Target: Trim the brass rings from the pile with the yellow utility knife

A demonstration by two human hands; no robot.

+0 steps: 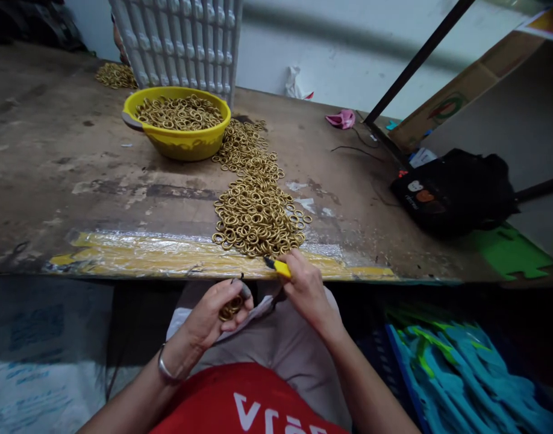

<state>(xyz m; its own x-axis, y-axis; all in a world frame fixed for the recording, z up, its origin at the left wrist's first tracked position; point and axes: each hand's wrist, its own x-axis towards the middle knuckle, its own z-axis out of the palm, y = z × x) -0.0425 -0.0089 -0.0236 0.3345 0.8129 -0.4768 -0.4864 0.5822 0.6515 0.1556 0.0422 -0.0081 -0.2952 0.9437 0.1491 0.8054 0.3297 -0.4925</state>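
Observation:
Several brass-coloured rings (230, 308) rest in my left hand (222, 307), its fingers curled around them just below the table edge. A grey covering shows on one fingertip of that hand. In my right hand (303, 283) is a yellow utility knife (282, 268), gripped with its dark tip pointing left towards the pile. A heap of loose rings (258, 217) lies on the table right in front of both hands. The heap trails back to a yellow basin (186, 144) filled with more of the same rings.
Yellow tape (168, 256) covers the front edge of the wooden table (100, 187). Behind the basin stands a grey ribbed plastic panel (181, 48). A black bag (457, 190) and a pink cloth (342, 119) are on the right. Below, a crate holds turquoise pieces (466, 374).

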